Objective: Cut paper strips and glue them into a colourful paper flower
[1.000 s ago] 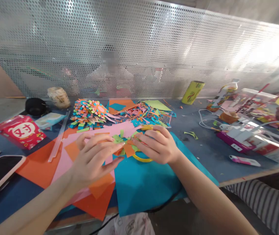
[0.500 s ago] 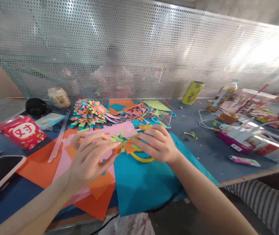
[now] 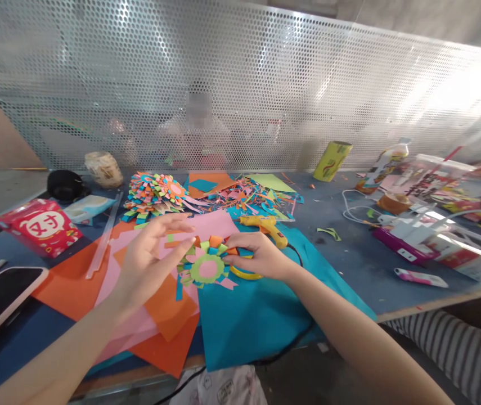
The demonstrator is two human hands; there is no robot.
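Observation:
A layered paper flower [image 3: 207, 270] in pink, green, blue and orange faces me above the sheets. My right hand [image 3: 255, 253] pinches its right edge between thumb and fingers. On its left side is my left hand [image 3: 149, 261], thumb and fingers apart, the thumb tip close to the flower's upper left edge. Behind my right hand lies a yellow hot glue gun [image 3: 268, 226] with a black cord. A yellow ring-shaped handle [image 3: 246, 275], partly hidden, rests under my right hand on the blue paper [image 3: 261, 320].
Finished paper flowers [image 3: 156, 194] are piled at the back left, beside paper scraps [image 3: 248, 194]. Orange paper [image 3: 71, 281], a phone [image 3: 4, 304] and a red snack bag [image 3: 40, 228] lie left. A box cutter [image 3: 421, 278] and power strip [image 3: 404, 244] are right.
The flower has been turned so its round face points toward me. My left fingers have come away and spread. My right hand has shifted slightly left, uncovering the glue gun.

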